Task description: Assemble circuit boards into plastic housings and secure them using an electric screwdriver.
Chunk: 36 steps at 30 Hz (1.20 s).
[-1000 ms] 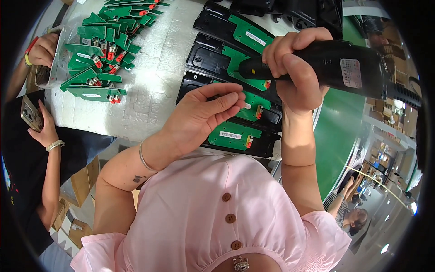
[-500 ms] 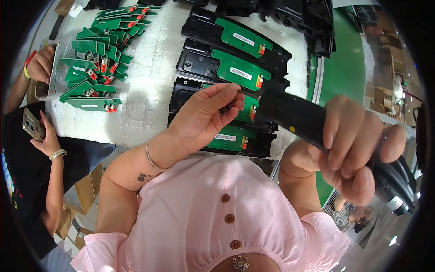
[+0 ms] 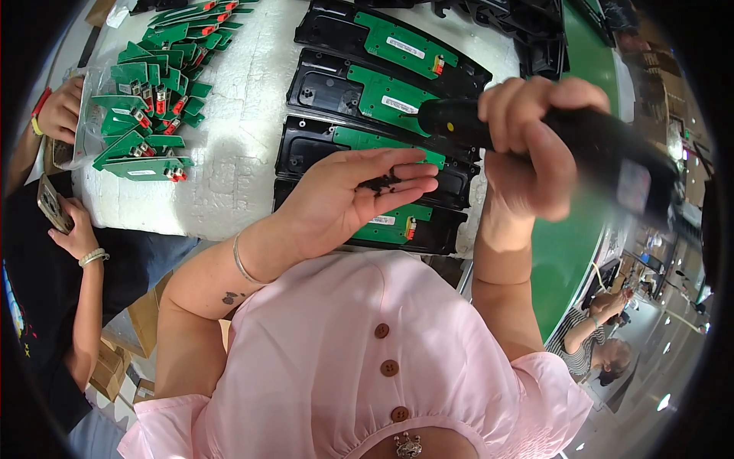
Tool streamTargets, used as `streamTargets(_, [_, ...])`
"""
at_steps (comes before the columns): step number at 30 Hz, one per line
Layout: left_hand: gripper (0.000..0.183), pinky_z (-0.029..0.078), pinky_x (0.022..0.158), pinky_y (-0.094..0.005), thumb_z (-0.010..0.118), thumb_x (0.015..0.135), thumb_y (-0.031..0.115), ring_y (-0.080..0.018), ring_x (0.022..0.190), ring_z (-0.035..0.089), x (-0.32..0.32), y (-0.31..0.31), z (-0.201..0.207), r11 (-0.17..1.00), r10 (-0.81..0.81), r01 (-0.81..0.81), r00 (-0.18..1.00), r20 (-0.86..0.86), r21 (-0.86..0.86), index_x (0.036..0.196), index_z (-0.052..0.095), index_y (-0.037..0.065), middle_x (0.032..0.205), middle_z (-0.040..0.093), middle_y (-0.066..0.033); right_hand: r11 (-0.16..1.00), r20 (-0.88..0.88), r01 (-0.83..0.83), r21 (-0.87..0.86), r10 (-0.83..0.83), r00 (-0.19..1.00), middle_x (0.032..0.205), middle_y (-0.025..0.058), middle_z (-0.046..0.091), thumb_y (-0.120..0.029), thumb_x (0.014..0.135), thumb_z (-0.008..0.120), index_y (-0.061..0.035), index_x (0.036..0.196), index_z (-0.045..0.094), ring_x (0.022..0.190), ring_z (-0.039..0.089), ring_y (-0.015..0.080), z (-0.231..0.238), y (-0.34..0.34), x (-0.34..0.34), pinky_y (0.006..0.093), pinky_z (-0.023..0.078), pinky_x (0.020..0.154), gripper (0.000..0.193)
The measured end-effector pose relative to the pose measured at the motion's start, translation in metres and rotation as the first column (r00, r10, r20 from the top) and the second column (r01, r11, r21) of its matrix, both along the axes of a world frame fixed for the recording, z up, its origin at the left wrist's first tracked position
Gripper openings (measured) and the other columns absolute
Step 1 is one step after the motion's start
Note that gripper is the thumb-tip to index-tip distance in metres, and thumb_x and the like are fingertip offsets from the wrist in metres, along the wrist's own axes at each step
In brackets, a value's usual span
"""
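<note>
My right hand (image 3: 535, 149) is wrapped round a black electric screwdriver (image 3: 455, 124), its far end smeared by motion. The screwdriver's tip points left, at the green circuit board (image 3: 368, 93) in the second black plastic housing (image 3: 317, 86) from the far side. Whether the tip touches the board, I cannot tell. Palm up, my left hand (image 3: 325, 195) cradles a small heap of black screws (image 3: 379, 184) on its fingers, which are stretched out and slightly cupped. This hand hovers over the nearer housings and hides part of their green boards.
On the left of the white foam-topped table (image 3: 237, 145) lies a pile of green circuit boards (image 3: 157, 99) with red-and-white connectors. More black plastic parts (image 3: 497, 27) are stacked at the far right. Beside the left edge, another person's hand (image 3: 76, 229) holds a phone (image 3: 55, 205).
My left hand has turned from a pinch to palm up, showing the screws. The screwdriver has moved up and left with my right hand, toward the second housing's board.
</note>
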<state>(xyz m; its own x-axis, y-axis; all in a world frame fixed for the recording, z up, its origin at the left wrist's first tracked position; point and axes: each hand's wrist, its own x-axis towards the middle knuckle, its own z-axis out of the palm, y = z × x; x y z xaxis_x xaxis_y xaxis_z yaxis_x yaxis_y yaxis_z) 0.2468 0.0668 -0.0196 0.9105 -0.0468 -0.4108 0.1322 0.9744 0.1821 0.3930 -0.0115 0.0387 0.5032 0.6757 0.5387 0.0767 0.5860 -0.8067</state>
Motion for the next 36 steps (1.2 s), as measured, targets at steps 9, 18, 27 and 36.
streamTargets(9, [0.017,0.049,0.068,-0.0213,0.042,0.089,0.014,-0.0178,0.08,0.059,-0.011,0.01,-0.001,0.992,-0.012,0.006,0.999,0.046,0.124,0.097,0.049,0.001,0.09,0.058,-0.0129,0.997,-0.048,0.038,-0.07,-0.042,0.998,0.06,0.0084,0.047,0.005,0.066,0.049,-0.0009,0.091,0.039,0.045,0.042,0.0135,-0.011,0.012,0.002,0.0296,0.041,0.047,0.028])
streamTargets(18, [0.018,0.049,0.064,-0.0179,0.052,0.084,0.011,-0.0097,0.074,0.058,-0.009,0.014,0.005,0.983,0.096,-0.075,0.988,-0.119,0.169,0.1,0.054,0.002,0.084,0.059,-0.0046,0.957,0.083,0.116,-0.267,-0.098,0.992,0.055,0.0052,0.039,-0.002,0.065,0.044,-0.0037,0.085,0.038,0.046,0.037,0.0131,-0.005,0.019,-0.012,0.0311,0.037,0.053,0.021])
streamTargets(27, [0.017,0.049,0.071,-0.0176,0.054,0.083,0.012,-0.0098,0.076,0.058,0.001,0.008,0.001,0.992,0.128,-0.127,0.987,-0.095,0.021,0.096,0.056,0.002,0.086,0.059,-0.0044,0.985,0.091,-0.157,0.065,0.151,0.984,0.058,-0.0049,0.044,-0.003,0.062,0.047,-0.0067,0.094,0.044,0.051,0.041,0.0074,0.043,-0.014,-0.007,0.023,0.034,0.057,0.032])
streamTargets(36, [0.016,0.051,0.064,-0.0176,0.054,0.083,0.015,-0.0091,0.073,0.057,0.006,0.004,-0.004,0.991,0.069,-0.063,0.996,0.055,-0.12,0.092,0.053,0.002,0.083,0.055,-0.0037,0.992,0.026,-0.125,0.018,0.125,0.992,0.057,-0.0055,0.047,-0.008,0.063,0.051,-0.0104,0.09,0.041,0.05,0.045,0.0069,0.056,-0.03,-0.02,0.0221,0.034,0.058,0.029])
